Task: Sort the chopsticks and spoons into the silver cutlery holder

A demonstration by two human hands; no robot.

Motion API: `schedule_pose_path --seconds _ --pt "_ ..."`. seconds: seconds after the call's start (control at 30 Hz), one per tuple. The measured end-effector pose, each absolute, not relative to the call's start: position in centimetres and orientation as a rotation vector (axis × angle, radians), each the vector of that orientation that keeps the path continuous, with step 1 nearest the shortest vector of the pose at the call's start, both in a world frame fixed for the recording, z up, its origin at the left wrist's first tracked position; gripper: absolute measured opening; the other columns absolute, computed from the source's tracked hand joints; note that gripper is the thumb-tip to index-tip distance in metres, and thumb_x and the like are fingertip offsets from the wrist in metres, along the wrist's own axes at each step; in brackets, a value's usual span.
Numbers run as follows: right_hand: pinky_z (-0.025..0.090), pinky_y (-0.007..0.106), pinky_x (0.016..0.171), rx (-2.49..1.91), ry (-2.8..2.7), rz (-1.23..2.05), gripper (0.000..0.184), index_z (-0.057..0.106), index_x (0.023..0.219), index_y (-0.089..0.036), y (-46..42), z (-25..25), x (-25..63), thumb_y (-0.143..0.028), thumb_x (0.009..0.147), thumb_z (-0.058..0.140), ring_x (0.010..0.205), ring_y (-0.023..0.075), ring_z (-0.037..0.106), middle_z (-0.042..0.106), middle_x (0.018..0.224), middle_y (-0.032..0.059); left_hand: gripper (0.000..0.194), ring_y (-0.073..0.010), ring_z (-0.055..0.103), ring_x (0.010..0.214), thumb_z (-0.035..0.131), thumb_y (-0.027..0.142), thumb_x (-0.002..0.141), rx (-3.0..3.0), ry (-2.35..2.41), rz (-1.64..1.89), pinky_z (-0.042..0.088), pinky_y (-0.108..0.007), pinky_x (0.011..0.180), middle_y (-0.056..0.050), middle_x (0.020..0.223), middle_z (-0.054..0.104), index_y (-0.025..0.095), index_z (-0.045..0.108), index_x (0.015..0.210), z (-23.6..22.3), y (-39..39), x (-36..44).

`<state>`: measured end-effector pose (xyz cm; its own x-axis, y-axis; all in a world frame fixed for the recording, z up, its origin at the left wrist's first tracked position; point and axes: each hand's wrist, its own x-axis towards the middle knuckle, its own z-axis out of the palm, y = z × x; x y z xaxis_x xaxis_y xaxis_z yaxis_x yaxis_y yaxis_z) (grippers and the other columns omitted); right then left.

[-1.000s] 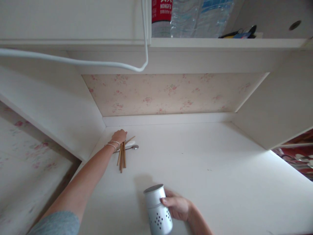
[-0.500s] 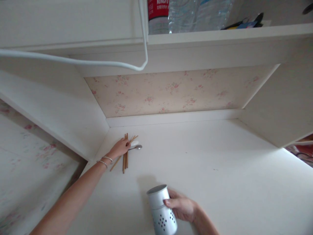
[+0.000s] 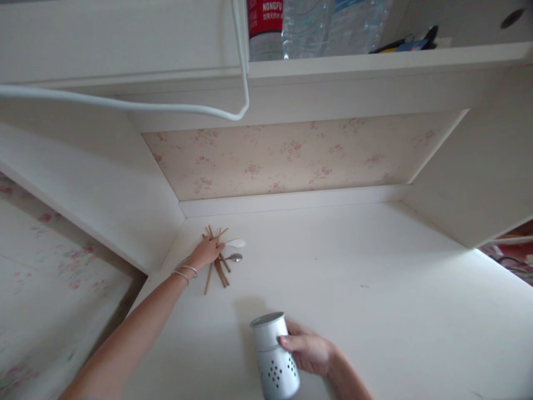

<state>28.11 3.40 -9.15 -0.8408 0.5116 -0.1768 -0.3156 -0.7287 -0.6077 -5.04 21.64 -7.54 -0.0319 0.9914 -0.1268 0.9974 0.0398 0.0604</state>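
My left hand point(image 3: 205, 253) reaches to the far left corner of the white desk point(image 3: 353, 278) and lies on a bunch of brown chopsticks point(image 3: 217, 266), fingers closed around them. The sticks fan out under the hand. A white spoon point(image 3: 235, 243) and a metal spoon point(image 3: 235, 257) lie just right of that hand. My right hand point(image 3: 308, 351) grips a white perforated metal holder point(image 3: 275, 358) near the front of the desk, tilted with its opening toward the back left.
A shelf point(image 3: 375, 55) above the desk carries water bottles point(image 3: 320, 25) and a red-labelled bottle point(image 3: 264, 22). A white cable point(image 3: 175, 108) hangs across the upper left. Floral wallpaper point(image 3: 291, 155) backs the niche; white side panels close it in.
My left hand has slid over the chopsticks and spread them into a fan. The white spoon now lies uncovered to the right. The holder rose slightly in my right hand.
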Motion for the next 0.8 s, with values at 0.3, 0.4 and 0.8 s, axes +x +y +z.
schedule_pose_path --seconds 0.3,0.4,0.8 --pt "0.045 0.036 0.089 -0.459 -0.808 2.522 0.061 0.061 0.12 -0.014 3.4 -9.4 28.2 -0.038 0.068 0.084 0.096 0.0238 0.066 0.07 0.105 0.0113 0.05 -0.024 0.061 0.114 0.035 0.044 0.096 2.071 2.16 0.094 0.046 -0.033 0.091 -0.008 0.129 0.063 0.026 0.04 0.142 -7.3 21.3 -5.9" --pt "0.045 0.034 0.087 -0.455 -0.798 2.522 0.061 0.062 0.119 -0.013 3.4 -9.4 28.2 -0.036 0.068 0.084 0.094 0.0231 0.066 0.07 0.105 0.0114 0.043 -0.023 0.06 0.116 0.037 0.039 0.096 2.083 2.133 0.113 0.046 -0.032 0.094 -0.008 0.13 0.063 0.024 0.054 0.132 -7.7 21.0 -6.5" --pt "0.045 0.038 0.091 -0.504 -0.741 2.473 0.059 0.061 0.119 -0.014 3.0 -9.9 28.1 -0.037 0.069 0.083 0.099 0.0263 0.066 0.07 0.106 0.0125 0.04 -0.0282 0.051 0.123 0.036 0.031 0.095 2.236 2.17 0.228 0.042 -0.042 0.101 -0.012 0.142 0.048 0.023 0.056 0.129 -8.0 19.1 -6.0"
